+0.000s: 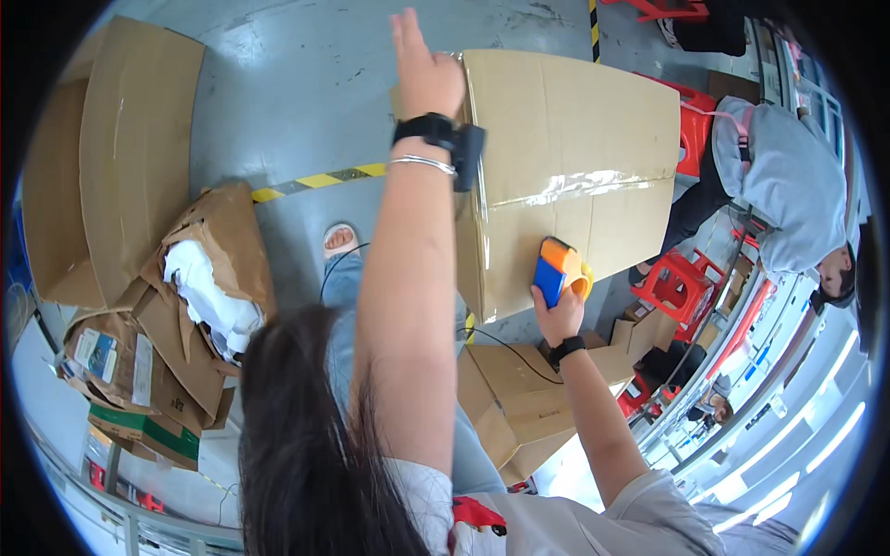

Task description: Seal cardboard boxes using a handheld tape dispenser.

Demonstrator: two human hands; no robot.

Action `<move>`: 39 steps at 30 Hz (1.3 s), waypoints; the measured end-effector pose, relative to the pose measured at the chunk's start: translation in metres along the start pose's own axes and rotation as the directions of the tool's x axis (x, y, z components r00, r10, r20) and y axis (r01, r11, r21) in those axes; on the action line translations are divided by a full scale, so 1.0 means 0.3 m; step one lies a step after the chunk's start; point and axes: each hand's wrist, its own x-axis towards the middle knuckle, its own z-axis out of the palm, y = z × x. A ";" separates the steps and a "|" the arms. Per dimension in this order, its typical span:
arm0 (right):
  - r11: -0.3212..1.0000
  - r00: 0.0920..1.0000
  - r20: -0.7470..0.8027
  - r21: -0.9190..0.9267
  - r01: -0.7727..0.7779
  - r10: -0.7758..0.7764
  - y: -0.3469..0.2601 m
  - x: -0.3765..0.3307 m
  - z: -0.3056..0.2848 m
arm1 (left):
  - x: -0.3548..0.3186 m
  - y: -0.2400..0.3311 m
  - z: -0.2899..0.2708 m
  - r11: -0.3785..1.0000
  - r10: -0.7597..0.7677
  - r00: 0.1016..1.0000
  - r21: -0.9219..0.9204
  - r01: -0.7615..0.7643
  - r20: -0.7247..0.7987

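A large closed cardboard box [565,120] lies in front of me, with a shiny strip of clear tape along the seam of its upper face. At the box's far left corner is my left hand [431,79], fingers stretched out past the edge and its palm side partly hidden. My right hand [559,317] grips a blue and orange tape dispenser [558,269] with a yellow round part, held over the near part of the box. Whether the dispenser touches the cardboard, I cannot tell.
An open tall carton [139,157] stands at the left, beside a crumpled paper-filled box [218,269]. More cartons [519,398] sit near my legs. A person in grey [783,167] is at the right, near red stools [681,287]. Yellow-black tape [320,179] marks the floor.
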 end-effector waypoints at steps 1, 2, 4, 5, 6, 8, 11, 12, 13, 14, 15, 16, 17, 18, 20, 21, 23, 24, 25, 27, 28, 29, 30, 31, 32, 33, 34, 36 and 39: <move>1.000 1.000 0.009 0.000 0.001 -0.001 0.005 0.000 -0.004 | 0.029 -0.016 -0.014 1.000 -0.002 1.000 -0.005 0.002 0.010; 1.000 1.000 0.019 0.002 0.003 -0.003 0.009 0.000 -0.005 | 0.047 -0.034 -0.033 0.991 -0.077 0.970 -0.089 0.099 0.229; 1.000 1.000 0.018 0.017 -0.014 0.013 0.020 -0.003 -0.007 | 0.057 -0.065 -0.052 0.924 -0.151 0.758 -0.181 0.336 0.634; 0.999 1.000 0.016 0.034 -0.020 0.020 0.025 -0.004 -0.005 | 0.036 -0.073 -0.042 0.922 -0.154 0.753 -0.181 0.342 0.640; 0.998 1.000 0.013 0.056 -0.022 0.022 0.015 0.003 -0.003 | -0.003 -0.087 -0.032 0.935 -0.130 0.802 -0.197 0.295 0.584; 0.998 1.000 0.019 0.063 -0.022 0.020 -0.004 0.012 0.001 | -0.082 -0.094 -0.002 0.944 -0.113 0.842 -0.208 0.257 0.527; 0.997 0.999 0.032 0.070 -0.011 0.009 -0.006 0.013 -0.007 | -0.182 -0.068 0.009 0.997 0.034 0.951 -0.074 -0.012 0.308; 0.998 0.999 0.053 0.063 -0.017 0.014 -0.003 0.014 -0.011 | -0.197 -0.059 -0.007 0.998 0.031 0.932 0.042 -0.049 0.362; 0.998 0.997 0.073 0.056 -0.025 0.021 -0.002 0.012 -0.014 | -0.210 -0.049 -0.025 0.984 0.021 0.909 0.153 -0.093 0.416; 0.998 0.995 0.092 0.049 -0.033 0.028 0.001 0.008 -0.018 | -0.220 -0.035 -0.041 0.955 0.005 0.883 0.259 -0.143 0.469; 0.998 0.995 0.098 0.043 -0.036 0.032 0.007 0.003 -0.022 | -0.234 -0.018 -0.051 0.957 -0.002 0.882 0.257 -0.135 0.471; 0.999 0.995 0.098 0.041 -0.035 0.031 0.002 0.001 -0.019 | -0.241 -0.001 -0.069 0.928 -0.194 0.866 0.372 0.010 0.462; 0.999 0.995 0.099 0.038 -0.035 0.031 -0.002 -0.001 -0.017 | -0.247 0.013 -0.079 0.865 -0.378 0.820 0.480 0.147 0.430; 0.999 0.995 0.099 0.035 -0.036 0.032 -0.003 -0.004 -0.017 | -0.253 0.021 -0.079 0.769 -0.548 0.746 0.579 0.271 0.378; 0.998 0.995 0.097 0.046 -0.043 0.038 0.005 0.001 -0.014 | -0.248 0.021 -0.021 0.891 -0.351 0.845 0.422 0.168 0.404; 0.997 0.995 0.092 0.059 -0.045 0.039 0.004 0.012 -0.014 | -0.239 0.023 0.012 0.966 -0.137 0.913 0.255 0.037 0.384; 0.997 0.995 0.088 0.067 -0.048 0.043 0.005 0.016 -0.017 | -0.244 0.027 0.041 0.990 0.076 0.943 0.086 -0.109 0.324; 0.998 0.998 0.064 0.057 -0.028 0.025 0.003 0.012 -0.016 | -0.251 0.030 0.052 0.988 0.051 0.949 0.126 -0.094 0.310; 0.999 0.999 0.040 0.047 -0.008 0.006 0.001 0.008 -0.015 | -0.258 0.034 0.064 0.983 0.027 0.955 0.165 -0.079 0.295; 0.999 1.000 0.018 0.037 0.013 -0.014 0.003 0.002 -0.021 | -0.273 0.029 0.083 0.977 0.002 0.960 0.206 -0.062 0.279; 0.998 0.999 0.011 0.051 0.030 -0.031 -0.005 0.010 -0.019 | -0.257 0.008 0.085 0.992 -0.128 0.971 0.014 0.127 0.200; 0.997 0.999 0.004 0.066 0.048 -0.048 -0.011 0.018 -0.018 | -0.248 -0.011 0.080 0.937 -0.268 0.952 -0.190 0.293 0.147; 0.994 0.998 -0.004 0.081 0.067 -0.067 -0.016 0.021 -0.015 | -0.247 -0.030 0.060 0.940 -0.263 0.954 -0.185 0.287 0.142; 0.995 0.998 -0.013 0.076 0.069 -0.068 -0.003 0.027 -0.010 | -0.244 -0.051 0.051 0.910 -0.411 0.884 0.034 0.414 0.221; 0.995 0.998 -0.019 0.069 0.069 -0.068 0.010 0.033 -0.006 | -0.243 -0.064 0.053 0.826 -0.559 0.788 0.261 0.500 0.260; 0.994 0.997 -0.018 0.074 0.076 -0.075 0.011 0.032 -0.003 | -0.239 -0.064 0.045 0.827 -0.556 0.793 0.263 0.498 0.248; 0.993 0.996 -0.017 0.079 0.084 -0.083 0.008 0.031 0.000 | -0.230 -0.064 0.039 0.871 -0.480 0.871 0.176 0.458 0.110; 0.992 0.995 -0.012 0.078 0.096 -0.095 -0.001 0.025 -0.001 | -0.212 -0.053 0.035 0.946 -0.313 0.930 0.024 0.323 -0.192; 0.994 0.995 0.000 0.057 0.097 -0.098 0.002 0.016 -0.012 | -0.245 0.038 0.057 0.985 -0.174 0.984 0.015 0.175 -0.030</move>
